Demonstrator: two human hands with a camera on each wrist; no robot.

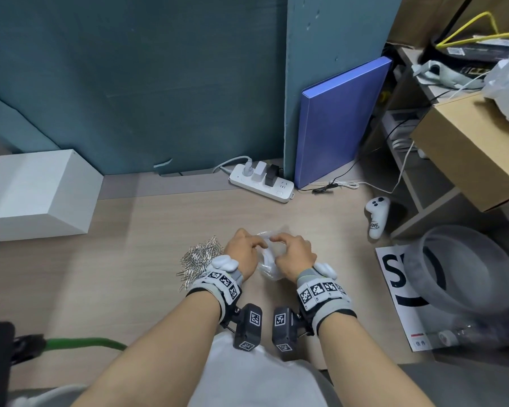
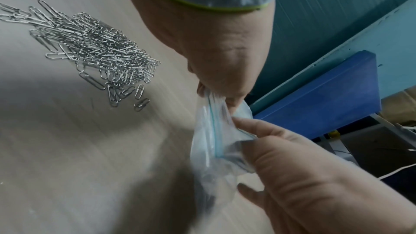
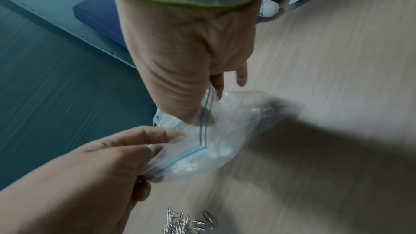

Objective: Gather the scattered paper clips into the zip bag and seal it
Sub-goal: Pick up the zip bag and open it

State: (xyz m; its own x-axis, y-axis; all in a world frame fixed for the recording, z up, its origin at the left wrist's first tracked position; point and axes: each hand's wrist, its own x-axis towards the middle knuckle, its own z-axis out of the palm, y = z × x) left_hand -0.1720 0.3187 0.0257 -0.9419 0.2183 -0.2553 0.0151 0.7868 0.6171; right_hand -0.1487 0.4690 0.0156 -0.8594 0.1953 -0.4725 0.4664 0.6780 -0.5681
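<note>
A clear zip bag [image 1: 268, 264] with a blue zip line hangs crumpled between my hands, just above the wooden desk [image 1: 147, 230]. My left hand [image 1: 256, 244] pinches its top edge, seen close in the left wrist view [image 2: 221, 95]. My right hand [image 1: 279, 239] pinches the same edge a little to the right, its thumb and finger on the zip line [image 3: 210, 93]. The bag [image 2: 213, 150] [image 3: 227, 131] looks empty. A dense pile of silver paper clips [image 1: 199, 258] [image 2: 90, 51] lies on the desk just left of my left wrist.
A white box [image 1: 36, 195] stands at the left. At the back are a power strip [image 1: 262, 183] and a blue folder [image 1: 341, 121] leaning on the partition. A white controller [image 1: 376, 215], a grey tub [image 1: 465, 265] and a cardboard box [image 1: 476, 148] crowd the right.
</note>
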